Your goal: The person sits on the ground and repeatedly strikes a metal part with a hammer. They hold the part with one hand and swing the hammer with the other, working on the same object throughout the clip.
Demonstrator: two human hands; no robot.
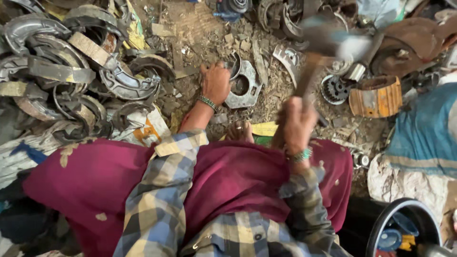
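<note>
My left hand [215, 82] rests on the dirt floor and grips the edge of a grey metal plate with a round hole [243, 84], holding it flat. A raised hammer [328, 40] sits in my right hand [297, 123], which is closed around its wooden handle; the head is blurred, up and to the right of the plate. Both wrists carry green bead bracelets. My sleeves are plaid, and maroon cloth covers my lap. One bare foot [239, 132] shows between my hands.
A heap of curved grey brake shoes [71, 71] fills the left side. A toothed gear [335, 89] and a rusty orange curved part [376, 97] lie right of the plate. Blue cloth [423, 128] lies at right, a dark tub [404, 228] at lower right.
</note>
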